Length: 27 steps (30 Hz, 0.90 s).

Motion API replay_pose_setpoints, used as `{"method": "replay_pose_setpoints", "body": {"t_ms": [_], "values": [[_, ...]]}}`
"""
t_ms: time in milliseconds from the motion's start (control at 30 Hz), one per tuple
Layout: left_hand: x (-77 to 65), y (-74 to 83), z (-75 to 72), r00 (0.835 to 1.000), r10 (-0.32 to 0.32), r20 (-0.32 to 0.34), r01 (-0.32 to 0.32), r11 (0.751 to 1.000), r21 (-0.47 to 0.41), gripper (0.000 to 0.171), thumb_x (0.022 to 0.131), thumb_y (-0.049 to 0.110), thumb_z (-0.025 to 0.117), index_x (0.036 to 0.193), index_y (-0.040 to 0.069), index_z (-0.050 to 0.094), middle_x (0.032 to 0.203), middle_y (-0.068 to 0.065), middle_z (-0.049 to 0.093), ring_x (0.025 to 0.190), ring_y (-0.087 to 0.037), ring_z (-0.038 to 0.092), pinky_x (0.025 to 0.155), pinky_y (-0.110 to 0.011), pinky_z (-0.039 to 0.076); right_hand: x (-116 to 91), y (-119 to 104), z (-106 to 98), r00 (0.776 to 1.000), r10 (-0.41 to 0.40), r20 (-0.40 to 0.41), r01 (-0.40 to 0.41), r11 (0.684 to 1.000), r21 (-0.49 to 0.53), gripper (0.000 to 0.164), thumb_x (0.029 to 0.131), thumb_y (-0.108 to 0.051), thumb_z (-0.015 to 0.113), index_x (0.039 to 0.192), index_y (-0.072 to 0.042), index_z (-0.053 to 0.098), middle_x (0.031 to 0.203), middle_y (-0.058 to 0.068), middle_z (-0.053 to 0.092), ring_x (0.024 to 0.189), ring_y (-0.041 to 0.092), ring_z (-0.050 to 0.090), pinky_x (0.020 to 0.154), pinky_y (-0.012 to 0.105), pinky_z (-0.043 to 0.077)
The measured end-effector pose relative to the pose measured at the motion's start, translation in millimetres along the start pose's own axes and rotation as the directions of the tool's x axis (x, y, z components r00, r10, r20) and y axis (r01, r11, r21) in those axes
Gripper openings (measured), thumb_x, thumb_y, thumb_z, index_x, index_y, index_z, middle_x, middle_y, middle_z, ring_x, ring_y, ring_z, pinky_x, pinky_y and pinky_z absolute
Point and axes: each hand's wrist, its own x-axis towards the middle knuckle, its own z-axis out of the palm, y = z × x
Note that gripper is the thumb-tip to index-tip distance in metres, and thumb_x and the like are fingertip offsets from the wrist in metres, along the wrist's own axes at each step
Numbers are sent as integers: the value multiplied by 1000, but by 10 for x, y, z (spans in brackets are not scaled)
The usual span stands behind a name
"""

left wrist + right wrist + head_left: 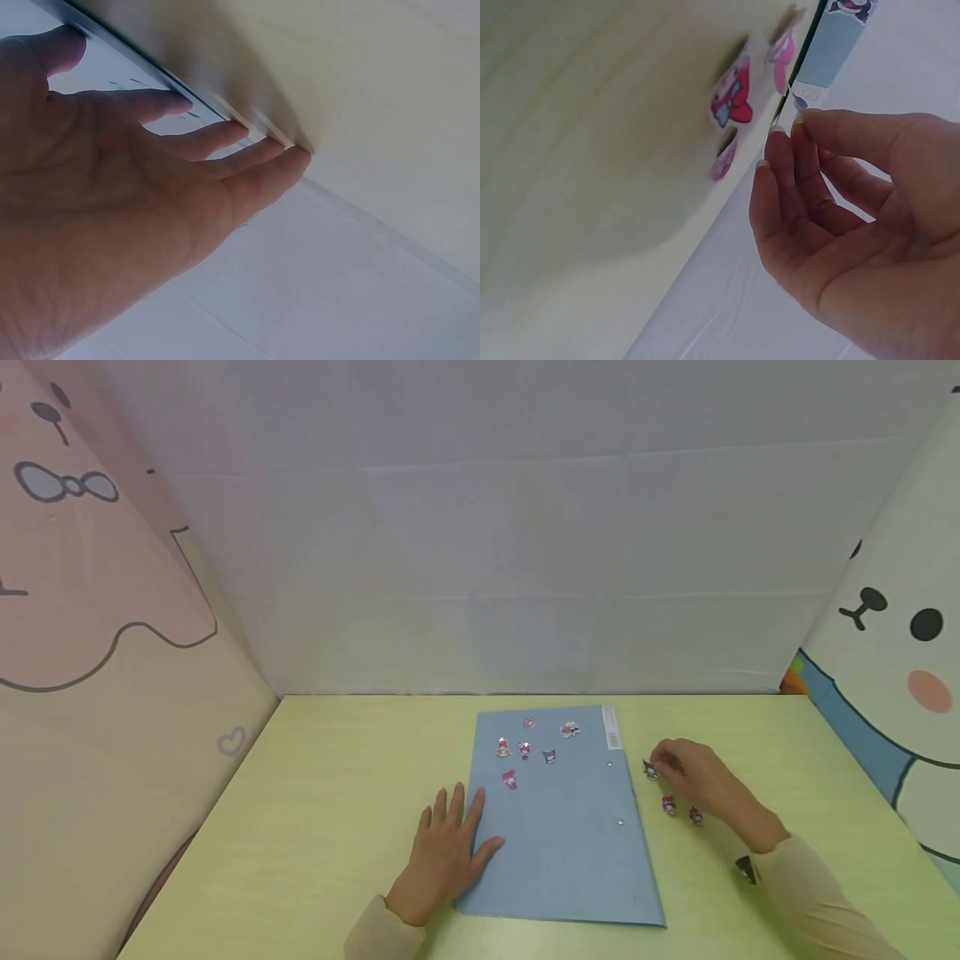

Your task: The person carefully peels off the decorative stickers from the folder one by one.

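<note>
Sleeves: both are showing nearest, the right one bordering a dark sticker.
Left hand: I am spreading it over the blue folder's left edge, thumb on the cover, probably bracing it.
Blue folder: lying flat between my hands, presumably within reach of both.
Right hand: I am pinching a dark-and-white sticker just right of the folder, fingertips seemingly suiting its smallness.
Pink-and-red stickers: two are lying beside my right hand, likely kept handy.
Folder's far half: six stickers are sitting there, seemingly spaced against overlap.

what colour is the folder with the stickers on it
The folder is light blue; the head view shows it best.
</note>
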Motion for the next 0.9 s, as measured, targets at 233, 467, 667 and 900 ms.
{"method": "replay_pose_setpoints", "body": {"t_ms": [233, 467, 667, 900], "values": [[-6, -4, 2, 1000, 6, -14, -6, 1000, 14, 69, 100, 52, 58, 150, 6, 51, 150, -27, 48, 137, -48, 45, 106, -60, 41, -4, 63, 10, 1000, -17, 4, 17, 1000, -25, 4, 95, 2, 67, 98, 4, 68, 85, 4, 66, 77, 18, 58, 70, 41, 53], [-1, -5, 6, 1000, 1, 4, -1, 1000, 7, 69, 100, 52, 57, 151, 6, 50, 151, -26, 47, 138, -48, 44, 107, -60, 40, -24, 64, 28, 1000, 8, 13, -7, 999, -40, 4, 94, 2, 67, 98, 3, 69, 86, 4, 66, 77, 18, 58, 73, 42, 53], [-1, -1, -12, 1000, 6, -1, -6, 1000, 2, 69, 100, 52, 57, 150, 6, 50, 150, -27, 47, 137, -49, 45, 106, -60, 40, -41, 42, 20, 1000, 16, 12, -15, 999, -46, 4, 93, 3, 69, 97, 3, 68, 84, 4, 65, 76, 18, 57, 71, 43, 53], [1, 4, -18, 1000, 1, 6, 0, 1000, -6, 69, 100, 52, 57, 150, 6, 50, 151, -27, 47, 138, -49, 44, 107, -61, 40, -36, 30, 33, 999, 32, 12, -32, 999, -41, 7, 91, 5, 69, 97, 1, 66, 86, 5, 63, 78, 20, 58, 72, 43, 53]]}}
